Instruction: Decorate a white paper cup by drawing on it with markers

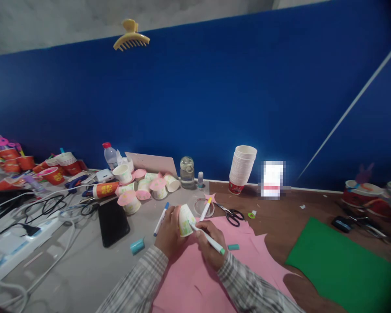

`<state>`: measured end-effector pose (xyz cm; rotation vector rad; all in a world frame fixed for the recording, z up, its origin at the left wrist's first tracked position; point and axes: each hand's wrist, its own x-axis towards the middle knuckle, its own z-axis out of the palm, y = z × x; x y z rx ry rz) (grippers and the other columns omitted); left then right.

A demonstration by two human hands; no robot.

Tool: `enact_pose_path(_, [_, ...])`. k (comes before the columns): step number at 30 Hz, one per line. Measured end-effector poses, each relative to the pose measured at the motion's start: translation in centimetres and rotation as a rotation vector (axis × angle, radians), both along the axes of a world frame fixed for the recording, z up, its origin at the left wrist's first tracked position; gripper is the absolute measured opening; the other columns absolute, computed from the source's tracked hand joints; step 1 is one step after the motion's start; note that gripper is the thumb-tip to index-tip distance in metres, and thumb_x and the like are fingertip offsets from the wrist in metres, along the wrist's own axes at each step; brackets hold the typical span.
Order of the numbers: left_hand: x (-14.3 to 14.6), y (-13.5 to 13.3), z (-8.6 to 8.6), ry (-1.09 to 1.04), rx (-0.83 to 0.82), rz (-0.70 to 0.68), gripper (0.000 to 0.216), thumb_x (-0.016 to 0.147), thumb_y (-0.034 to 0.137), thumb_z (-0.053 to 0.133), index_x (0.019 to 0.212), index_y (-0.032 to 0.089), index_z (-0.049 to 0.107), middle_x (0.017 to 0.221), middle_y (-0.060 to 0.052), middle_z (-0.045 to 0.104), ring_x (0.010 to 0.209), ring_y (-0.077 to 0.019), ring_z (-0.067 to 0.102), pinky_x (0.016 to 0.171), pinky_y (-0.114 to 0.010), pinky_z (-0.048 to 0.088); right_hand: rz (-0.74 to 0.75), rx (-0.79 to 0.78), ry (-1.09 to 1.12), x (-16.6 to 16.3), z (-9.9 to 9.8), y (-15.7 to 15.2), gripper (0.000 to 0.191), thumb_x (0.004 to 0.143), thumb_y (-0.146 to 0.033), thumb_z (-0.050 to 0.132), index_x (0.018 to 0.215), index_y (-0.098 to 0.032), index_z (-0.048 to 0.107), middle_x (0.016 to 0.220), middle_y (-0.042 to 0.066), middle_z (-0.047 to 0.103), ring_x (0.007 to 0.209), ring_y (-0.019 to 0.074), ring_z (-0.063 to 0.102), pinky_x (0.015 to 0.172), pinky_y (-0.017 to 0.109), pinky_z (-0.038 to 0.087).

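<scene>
My left hand [168, 234] is closed around a small paper cup [186, 221], which is tilted on its side above a pink sheet [182, 278]. Green and yellow marks show on the cup's white wall. In my right hand [212, 243] is a white marker [211, 241] with a green end, its tip touching the cup wall. A teal marker cap [233, 247] lies on the pink sheet beside my right hand. Left of my left hand rests a blue-capped marker [161, 218]. A yellow-ended marker [206, 208] lies just beyond the cup, across a clear tape ring [198, 208].
Black-handled scissors [231, 214] lie beyond the pink sheet. Several decorated cups [158, 188] cluster behind a black phone [114, 221]. A tall cup stack [243, 168] and a glass jar [187, 173] stand near the blue partition [195, 95]. Green felt [342, 265] lies right; a power strip [26, 243] left.
</scene>
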<state>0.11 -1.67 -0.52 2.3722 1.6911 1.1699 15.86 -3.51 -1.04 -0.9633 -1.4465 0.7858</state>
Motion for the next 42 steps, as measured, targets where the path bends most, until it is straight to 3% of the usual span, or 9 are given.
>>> enact_pose_path(12, [-0.05,0.10,-0.02,0.011,0.008,-0.012,0.082,0.056,0.034,0.069,0.124,0.018,0.026,0.113,-0.013,0.044,0.106,-0.0307,0.045,0.085,-0.047,0.047,0.039,-0.030,0.004,0.18,-0.16,0.01,0.011,0.071,-0.024,0.055,0.075,-0.020,0.064,0.052,-0.003,0.060,0.037,0.0126,0.051,0.035,0.020,0.041])
enact_pose_path(21, [-0.15,0.28,-0.37,0.031,0.035,0.001,0.081,0.058,0.039,0.068,0.124,0.018,0.026,0.112,-0.012,0.044,0.106,-0.0300,0.045,0.086,-0.047,0.046,-0.015,-0.085,0.091,0.06,-0.58,0.41,0.012,0.073,-0.027,0.053,0.075,-0.020,0.063,0.051,-0.004,0.059,0.035,0.0122,0.050,0.035,0.020,0.041])
enact_pose_path(42, [0.01,0.15,-0.23,0.015,0.022,-0.006,0.083,0.058,0.036,0.068,0.125,0.019,0.023,0.114,-0.013,0.042,0.106,-0.0307,0.045,0.084,-0.047,0.047,0.014,-0.033,0.015,-0.07,0.03,0.02,0.012,0.070,-0.022,0.056,0.078,-0.019,0.063,0.050,-0.005,0.058,0.036,0.0123,0.049,0.036,0.020,0.040])
